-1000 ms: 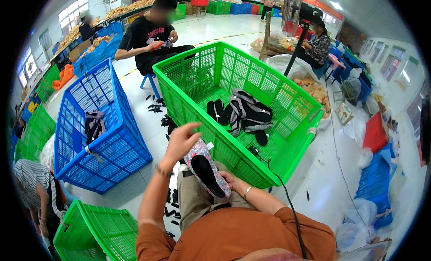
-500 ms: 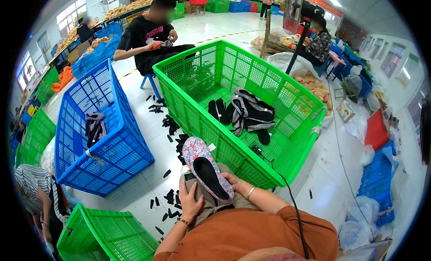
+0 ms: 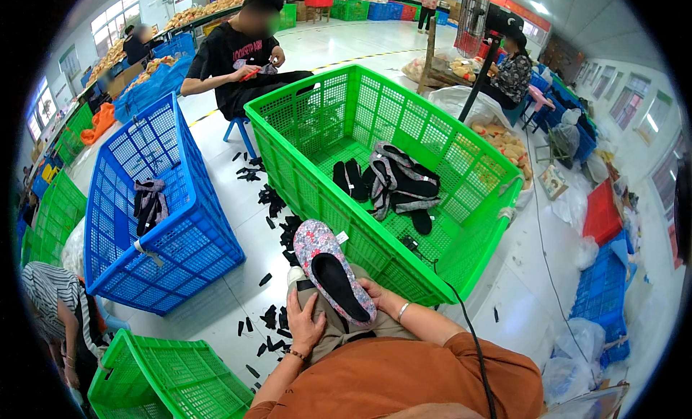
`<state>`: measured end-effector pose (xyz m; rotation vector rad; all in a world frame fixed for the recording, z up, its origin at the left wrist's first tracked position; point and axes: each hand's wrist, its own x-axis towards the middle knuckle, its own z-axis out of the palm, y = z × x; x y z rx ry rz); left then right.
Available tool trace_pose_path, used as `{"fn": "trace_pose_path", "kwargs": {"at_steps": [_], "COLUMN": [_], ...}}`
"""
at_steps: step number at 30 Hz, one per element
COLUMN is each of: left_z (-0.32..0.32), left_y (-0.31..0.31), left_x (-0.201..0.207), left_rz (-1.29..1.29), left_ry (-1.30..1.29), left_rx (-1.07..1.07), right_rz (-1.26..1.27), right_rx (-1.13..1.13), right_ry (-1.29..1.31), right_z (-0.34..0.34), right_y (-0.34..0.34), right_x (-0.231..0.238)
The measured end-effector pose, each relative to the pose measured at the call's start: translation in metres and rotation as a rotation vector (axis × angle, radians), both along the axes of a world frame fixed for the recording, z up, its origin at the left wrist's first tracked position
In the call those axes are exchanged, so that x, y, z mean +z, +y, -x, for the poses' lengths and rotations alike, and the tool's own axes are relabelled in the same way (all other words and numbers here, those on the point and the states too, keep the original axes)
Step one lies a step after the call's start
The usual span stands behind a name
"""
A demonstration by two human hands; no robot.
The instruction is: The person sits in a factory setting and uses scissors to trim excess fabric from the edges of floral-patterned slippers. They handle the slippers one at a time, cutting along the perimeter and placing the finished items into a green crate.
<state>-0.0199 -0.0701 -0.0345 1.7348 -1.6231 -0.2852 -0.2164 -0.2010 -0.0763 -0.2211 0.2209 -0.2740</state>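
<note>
Head view | right fingers (image 3: 370, 288) pinch rounded floral fabric slipper (image 3: 333, 273) | left fingers (image 3: 308, 306) loosely splayed on beige trousers (image 3: 334, 321)

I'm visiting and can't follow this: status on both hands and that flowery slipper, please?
Right hand gripping flowered slipper near the heel. Left hand resting on trouser leg, nothing visible in it. Slipper's toe pointing away; green crate close ahead.

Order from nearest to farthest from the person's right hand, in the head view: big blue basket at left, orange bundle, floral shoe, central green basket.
1. Floral shoe: in the right hand.
2. Central green basket: just ahead.
3. Big blue basket: to the left.
4. Orange bundle: far left, beyond.
</note>
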Motion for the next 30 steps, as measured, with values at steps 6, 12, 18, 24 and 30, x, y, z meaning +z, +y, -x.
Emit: {"fn": "trace_pose_path", "kwargs": {"at_steps": [6,12,18,24,30], "left_z": [0.0,-0.001,-0.001,0.001,0.004], "left_y": [0.001,0.001,0.004,0.0,0.002], "left_x": [0.002,-0.002,-0.003,0.001,-0.005], "left_rz": [0.002,0.001,0.008,0.0,-0.014], "left_ry": [0.0,-0.002,-0.027,0.003,-0.001], "left_rx": [0.008,0.008,0.007,-0.017,0.003], "right_rz": [0.002,-0.011,-0.009,-0.029,-0.015], "right_rx": [0.0,0.013,-0.006,0.04,0.006], "right_ry": [-0.034,-0.04,-0.021,-0.066,-0.045], "right_z": [0.001,0.002,0.001,0.005,0.0], "right_y": [-0.002,-0.002,0.003,0.0,0.001], "right_x": [-0.006,-0.004,-0.006,-0.002,0.002]}}
